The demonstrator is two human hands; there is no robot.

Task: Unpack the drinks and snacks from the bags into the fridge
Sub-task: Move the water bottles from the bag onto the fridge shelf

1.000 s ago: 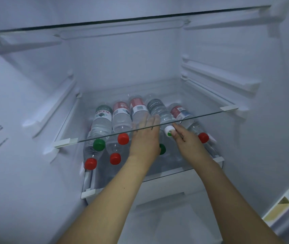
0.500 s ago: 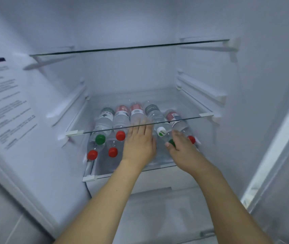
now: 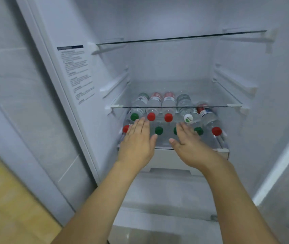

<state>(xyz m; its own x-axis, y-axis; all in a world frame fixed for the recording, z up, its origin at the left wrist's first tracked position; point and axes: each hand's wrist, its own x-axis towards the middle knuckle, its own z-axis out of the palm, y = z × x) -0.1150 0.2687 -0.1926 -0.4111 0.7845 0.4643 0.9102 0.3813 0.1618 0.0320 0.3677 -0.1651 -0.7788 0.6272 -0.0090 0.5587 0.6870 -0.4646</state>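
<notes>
Both bare forearms reach toward twelve o'clock, left hand (image 3: 136,144) and right hand (image 3: 190,147) flat, palms down, fingers straight.

We've only got the one head cam, looking forward and down into the open fridge (image 3: 166,67), close behind both outstretched forearms.

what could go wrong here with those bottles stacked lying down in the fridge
1. The bottles lie on their sides in two layers; the upper ones could roll forward off the shelf now that the left hand and right hand are open and hold nothing.
2. The white-capped bottle and the angled bottle on the right sit crooked and look most likely to shift.
3. The glass shelf above leaves little clearance for more.
</notes>
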